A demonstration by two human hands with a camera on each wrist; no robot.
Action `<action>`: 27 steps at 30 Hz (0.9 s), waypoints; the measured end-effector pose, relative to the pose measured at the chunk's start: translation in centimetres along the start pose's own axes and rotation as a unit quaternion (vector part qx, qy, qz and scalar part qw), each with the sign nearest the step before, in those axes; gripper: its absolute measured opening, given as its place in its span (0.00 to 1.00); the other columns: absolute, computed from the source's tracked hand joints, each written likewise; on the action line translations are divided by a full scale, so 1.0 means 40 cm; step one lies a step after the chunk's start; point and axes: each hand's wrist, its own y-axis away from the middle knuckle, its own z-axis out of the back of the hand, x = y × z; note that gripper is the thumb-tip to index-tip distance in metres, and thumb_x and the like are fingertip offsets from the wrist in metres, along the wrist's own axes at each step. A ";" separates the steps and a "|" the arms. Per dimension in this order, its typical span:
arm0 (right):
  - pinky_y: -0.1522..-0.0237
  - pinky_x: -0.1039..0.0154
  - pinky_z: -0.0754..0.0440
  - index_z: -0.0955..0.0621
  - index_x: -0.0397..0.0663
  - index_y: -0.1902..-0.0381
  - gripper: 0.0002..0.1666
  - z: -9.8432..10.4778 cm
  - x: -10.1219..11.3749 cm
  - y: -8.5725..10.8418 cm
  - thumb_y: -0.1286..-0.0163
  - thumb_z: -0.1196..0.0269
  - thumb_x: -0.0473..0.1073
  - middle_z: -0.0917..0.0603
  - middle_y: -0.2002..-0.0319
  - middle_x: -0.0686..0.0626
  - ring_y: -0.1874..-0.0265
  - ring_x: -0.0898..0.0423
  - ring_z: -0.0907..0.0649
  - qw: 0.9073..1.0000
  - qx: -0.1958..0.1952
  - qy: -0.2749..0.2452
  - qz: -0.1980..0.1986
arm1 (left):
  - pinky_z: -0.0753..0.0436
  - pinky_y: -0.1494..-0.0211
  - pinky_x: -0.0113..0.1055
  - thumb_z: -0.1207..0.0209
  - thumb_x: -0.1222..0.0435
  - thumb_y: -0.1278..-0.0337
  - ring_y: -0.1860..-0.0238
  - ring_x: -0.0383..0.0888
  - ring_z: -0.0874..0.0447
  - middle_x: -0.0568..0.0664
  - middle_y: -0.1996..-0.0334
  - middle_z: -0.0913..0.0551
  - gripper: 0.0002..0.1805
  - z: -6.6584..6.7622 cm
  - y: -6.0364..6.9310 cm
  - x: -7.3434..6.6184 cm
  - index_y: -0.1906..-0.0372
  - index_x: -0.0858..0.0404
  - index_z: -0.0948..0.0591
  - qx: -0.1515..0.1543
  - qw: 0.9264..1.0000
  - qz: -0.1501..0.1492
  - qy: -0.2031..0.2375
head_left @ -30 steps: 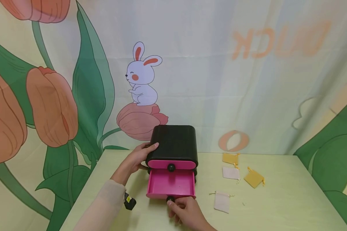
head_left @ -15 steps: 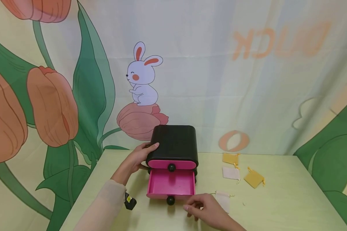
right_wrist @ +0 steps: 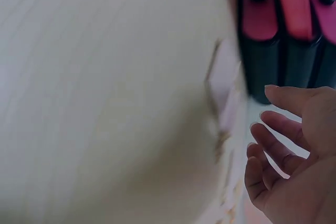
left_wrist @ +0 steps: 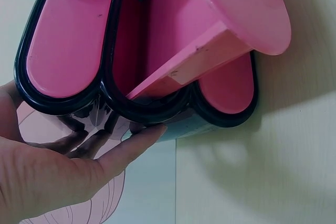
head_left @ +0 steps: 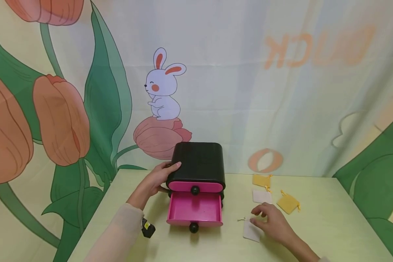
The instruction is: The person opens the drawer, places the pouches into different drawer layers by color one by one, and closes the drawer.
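A black mini drawer cabinet [head_left: 198, 160] with pink drawer fronts stands on the table. Its middle drawer [head_left: 195, 209] is pulled out, and nothing shows inside. My left hand [head_left: 157, 179] grips the cabinet's left side, thumb on top and fingers along the side, as the left wrist view [left_wrist: 58, 169] also shows. On the right, my right hand [head_left: 273, 222] hovers over a pale drawstring pouch [head_left: 250, 233], fingers loosely bent and apart. Whether the fingertips touch the pouch I cannot tell. In the blurred right wrist view, nothing lies between the fingers of this right hand [right_wrist: 299, 153].
Behind the right hand lie another pale pouch [head_left: 261, 196] and two yellow drawstring pouches, one at the back [head_left: 261, 180] and one farther right [head_left: 287, 203]. A small black object with a yellow mark [head_left: 148, 229] is by the left sleeve. A printed curtain [head_left: 229, 91] hangs behind.
My right hand has let go of the middle drawer's knob and moved right to the nearest pale pouch. My left hand and the cabinet have stayed put, with the drawer still out.
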 end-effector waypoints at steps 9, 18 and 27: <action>0.57 0.60 0.21 0.11 0.50 0.62 0.10 -0.020 -0.073 0.006 0.40 0.21 0.38 0.17 0.65 0.56 0.62 0.57 0.22 0.998 0.012 0.022 -0.051 | 0.18 0.42 0.70 0.37 0.38 0.32 0.31 0.64 0.26 0.66 0.30 0.26 0.50 -0.002 0.005 -0.005 0.18 0.60 0.41 0.001 1.000 0.000 -0.002; 0.61 0.63 0.25 0.16 0.55 0.68 0.12 -0.031 -0.082 0.015 0.38 0.22 0.35 0.21 0.70 0.60 0.66 0.60 0.25 0.999 0.000 0.015 -0.039 | 0.19 0.41 0.71 0.37 0.37 0.32 0.30 0.65 0.27 0.66 0.29 0.27 0.50 -0.004 0.005 -0.004 0.18 0.60 0.41 0.002 1.000 -0.002 -0.004; 0.66 0.66 0.19 0.16 0.46 0.63 0.06 0.035 0.022 -0.026 0.30 0.27 0.35 0.19 0.70 0.57 0.69 0.61 0.21 0.995 -0.018 -0.098 0.008 | 0.20 0.41 0.72 0.37 0.37 0.32 0.30 0.66 0.27 0.67 0.29 0.27 0.50 -0.004 0.004 -0.002 0.18 0.61 0.41 0.003 1.000 -0.002 -0.005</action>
